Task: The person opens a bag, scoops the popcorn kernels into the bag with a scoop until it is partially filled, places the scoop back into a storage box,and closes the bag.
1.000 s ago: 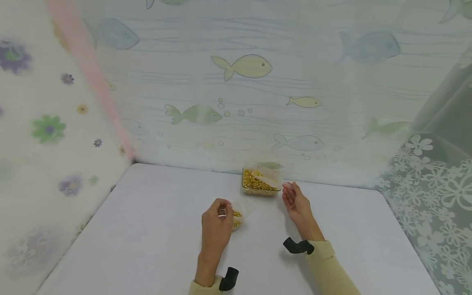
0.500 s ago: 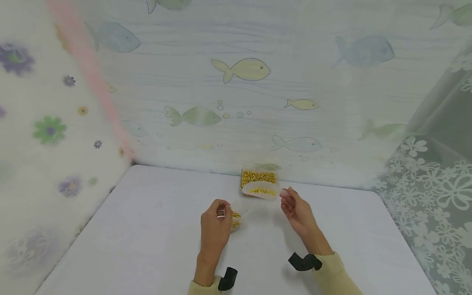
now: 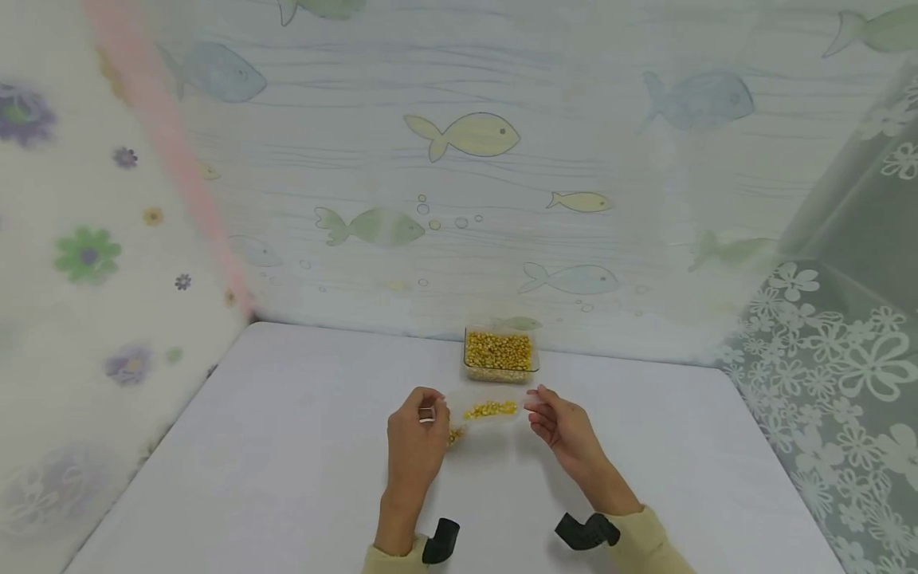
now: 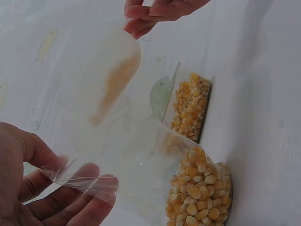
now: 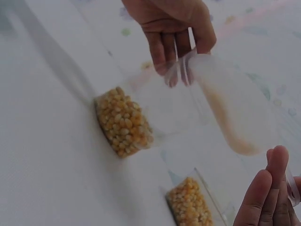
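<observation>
My left hand [image 3: 418,438] pinches the rim of a clear plastic bag [image 4: 141,162], whose bottom bulges with corn kernels [image 4: 198,193] on the table. My right hand [image 3: 570,438] holds a translucent white scoop [image 5: 235,101] by its end; part of the handle shows beside the fingers in the right wrist view. A row of kernels [image 3: 491,410] lies in the scoop, which hangs at the mouth of the bag, its tip near my left fingers. Behind both hands stands a clear rectangular container [image 3: 502,376] filled with corn kernels.
A white-covered table [image 3: 287,462] carries everything. Its back edge meets a pale curtain [image 3: 344,143] printed with fish. On the left hangs a flowered cloth [image 3: 86,335], and lace with white flowers [image 3: 853,383] hangs at the right.
From over the container, the scoop with its kernels has come toward me and left, to the bag. My right hand has moved slightly nearer and left. My left hand stays almost still.
</observation>
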`<state>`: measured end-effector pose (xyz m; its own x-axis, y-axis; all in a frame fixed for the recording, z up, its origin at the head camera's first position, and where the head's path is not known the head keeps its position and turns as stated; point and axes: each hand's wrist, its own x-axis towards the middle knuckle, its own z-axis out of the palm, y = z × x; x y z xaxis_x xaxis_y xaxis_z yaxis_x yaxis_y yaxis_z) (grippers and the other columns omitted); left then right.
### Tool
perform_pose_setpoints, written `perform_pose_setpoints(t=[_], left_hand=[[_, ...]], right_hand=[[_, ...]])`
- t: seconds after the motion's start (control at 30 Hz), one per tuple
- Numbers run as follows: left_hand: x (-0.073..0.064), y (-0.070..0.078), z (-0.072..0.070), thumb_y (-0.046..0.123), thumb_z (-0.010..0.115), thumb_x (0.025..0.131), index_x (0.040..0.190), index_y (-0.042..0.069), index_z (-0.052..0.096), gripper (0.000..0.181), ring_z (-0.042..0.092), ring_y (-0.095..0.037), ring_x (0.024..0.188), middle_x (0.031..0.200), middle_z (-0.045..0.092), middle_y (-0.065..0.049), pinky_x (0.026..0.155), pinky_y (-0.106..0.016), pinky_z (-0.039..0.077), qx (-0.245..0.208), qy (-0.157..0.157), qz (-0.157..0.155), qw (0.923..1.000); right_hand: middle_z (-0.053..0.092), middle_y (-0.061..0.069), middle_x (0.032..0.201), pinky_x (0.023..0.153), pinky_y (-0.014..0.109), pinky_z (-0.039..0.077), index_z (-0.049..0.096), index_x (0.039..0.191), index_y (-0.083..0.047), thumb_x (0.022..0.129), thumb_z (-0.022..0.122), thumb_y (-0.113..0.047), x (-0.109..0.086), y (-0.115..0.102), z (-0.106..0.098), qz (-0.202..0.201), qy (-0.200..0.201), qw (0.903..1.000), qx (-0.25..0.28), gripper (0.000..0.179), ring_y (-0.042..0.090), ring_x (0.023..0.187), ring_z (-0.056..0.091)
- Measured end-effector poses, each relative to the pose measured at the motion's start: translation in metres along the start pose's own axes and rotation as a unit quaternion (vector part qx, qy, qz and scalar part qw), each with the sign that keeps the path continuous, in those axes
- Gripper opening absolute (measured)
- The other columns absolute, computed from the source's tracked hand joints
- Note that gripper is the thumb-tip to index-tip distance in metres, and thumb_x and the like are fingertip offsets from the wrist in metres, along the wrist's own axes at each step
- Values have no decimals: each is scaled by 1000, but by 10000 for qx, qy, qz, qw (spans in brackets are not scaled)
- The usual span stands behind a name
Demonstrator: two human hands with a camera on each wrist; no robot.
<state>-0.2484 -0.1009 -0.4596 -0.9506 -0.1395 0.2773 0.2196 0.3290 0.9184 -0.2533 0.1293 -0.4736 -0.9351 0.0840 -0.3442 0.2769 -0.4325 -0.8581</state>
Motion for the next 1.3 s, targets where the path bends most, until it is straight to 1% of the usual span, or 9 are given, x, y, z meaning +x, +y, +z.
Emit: perform_pose_setpoints(t=[0.27,0.37,0.47,0.53,0.63,0.87,1.03,1.17,1.3], left_hand=[[0,1,0,4,64,95,93,6,69,5,69,-15,80,90,71,-8,69,-28,58,102,-10,-32,9999],[0,1,0,4,63,95,93,7,68,6,69,-15,80,90,71,-7,70,-28,58,119,-20,-41,9999],[0,2,0,4,63,96,94,5,69,6,69,-15,80,90,71,-7,70,-28,58,132,-25,-42,9999],[0,2,-1,4,64,95,94,6,69,6,69,-14,80,90,71,-7,70,-28,58,142,-16,-46,9999],[0,3,-1,4,64,95,93,7,69,6,69,-14,80,90,71,-7,70,-28,58,149,3,-32,9999],[-1,3,-1,4,64,95,93,7,69,6,68,-14,80,91,72,-7,70,-27,58,169,-21,-82,9998],[-1,3,-2,3,64,95,93,5,69,6,69,-14,80,90,71,-7,69,-26,58,73,-36,-85,9999],[-1,3,-2,3,64,95,93,4,69,6,69,-14,79,88,71,-7,68,-25,58,-10,-30,-70,10000],[-1,2,-2,3,64,95,92,6,69,7,69,-13,78,87,71,-6,68,-25,58,3,-21,-82,10000]], right_hand=[[76,-3,76,69,20,57,76,91,-12,103,62,-25,0,-1,9,-439,375,9978,-334,22,5,67,69],[76,-1,75,69,22,58,75,104,-2,102,63,-24,-1,-4,11,-660,481,9950,-571,26,7,67,70],[76,1,76,70,25,59,69,115,10,102,62,-21,-3,-8,15,-885,516,9908,-889,35,10,66,71],[77,2,76,70,26,60,66,119,14,103,61,-20,-6,-12,19,-1073,503,9863,-1146,38,11,66,72],[77,4,79,70,28,61,66,119,15,103,62,-20,-11,-17,24,-1338,502,9779,-1524,38,13,66,73],[78,14,85,69,27,61,73,111,7,101,64,-16,-23,-26,38,-1882,532,9525,-2334,26,16,66,74],[77,19,85,70,27,60,76,106,5,99,66,-11,-33,-28,46,-2424,379,9348,-2569,20,16,65,74],[76,20,82,70,27,61,75,106,7,99,66,-9,-37,-27,49,-2684,237,9276,-2587,20,19,64,74],[76,19,82,71,27,61,75,106,8,99,65,-10,-38,-23,49,-2737,173,9260,-2595,21,22,65,74]])
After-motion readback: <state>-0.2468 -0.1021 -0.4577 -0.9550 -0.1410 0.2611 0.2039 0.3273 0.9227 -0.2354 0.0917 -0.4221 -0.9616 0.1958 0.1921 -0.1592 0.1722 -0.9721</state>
